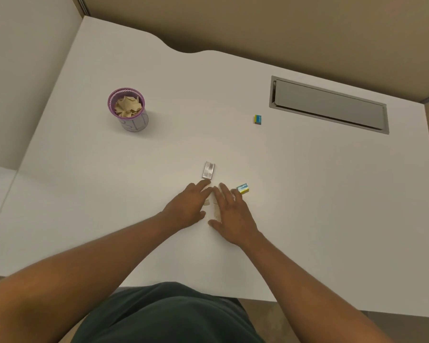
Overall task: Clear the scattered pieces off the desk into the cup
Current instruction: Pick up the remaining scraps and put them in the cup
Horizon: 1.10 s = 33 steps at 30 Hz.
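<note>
Paper scraps, thin, torn and beige, are lying on the smooth white desk between my palms. I am pressing my left hand and right hand flat, fingers spread, holding nothing. Far to the left, the round purple-rimmed cup is standing upright, crumpled pieces filling it. A grey printed matchbox is lying just beyond my left fingertips.
</note>
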Available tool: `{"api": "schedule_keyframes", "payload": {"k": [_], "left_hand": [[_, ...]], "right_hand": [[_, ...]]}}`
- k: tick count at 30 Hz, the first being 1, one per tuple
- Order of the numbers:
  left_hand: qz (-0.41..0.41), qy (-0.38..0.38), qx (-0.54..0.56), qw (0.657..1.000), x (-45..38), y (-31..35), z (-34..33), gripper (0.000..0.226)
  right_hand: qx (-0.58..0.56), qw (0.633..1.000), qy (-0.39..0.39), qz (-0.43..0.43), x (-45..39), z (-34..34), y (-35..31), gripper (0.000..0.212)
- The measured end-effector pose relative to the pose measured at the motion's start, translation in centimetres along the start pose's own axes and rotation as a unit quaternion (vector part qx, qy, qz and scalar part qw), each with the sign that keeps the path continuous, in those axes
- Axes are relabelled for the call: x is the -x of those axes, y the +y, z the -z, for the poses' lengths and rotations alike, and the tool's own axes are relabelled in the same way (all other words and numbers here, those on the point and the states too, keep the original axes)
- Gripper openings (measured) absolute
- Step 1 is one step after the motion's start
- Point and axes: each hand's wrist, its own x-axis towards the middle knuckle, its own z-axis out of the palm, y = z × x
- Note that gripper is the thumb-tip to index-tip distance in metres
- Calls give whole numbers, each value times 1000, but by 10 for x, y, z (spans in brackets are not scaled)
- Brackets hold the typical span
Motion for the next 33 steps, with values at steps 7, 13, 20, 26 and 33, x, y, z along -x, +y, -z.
{"api": "schedule_keyframes", "payload": {"k": [7,13,20,26,33], "left_hand": [[-13,-1,-137,990,-4,12,4,30],[4,-5,-127,992,-3,9,-4,21],[152,124,199,960,8,-20,29,23],[161,259,267,914,37,-53,94,14],[203,406,218,864,40,-106,184,14]], "right_hand": [[-35,997,58,-29,8,-10,-10,49],[-53,996,66,-28,4,-10,-8,24],[-281,940,97,-167,-20,6,-4,21],[-558,784,80,-260,-35,40,-9,6],[-648,744,43,-157,-92,116,-80,9]]}}
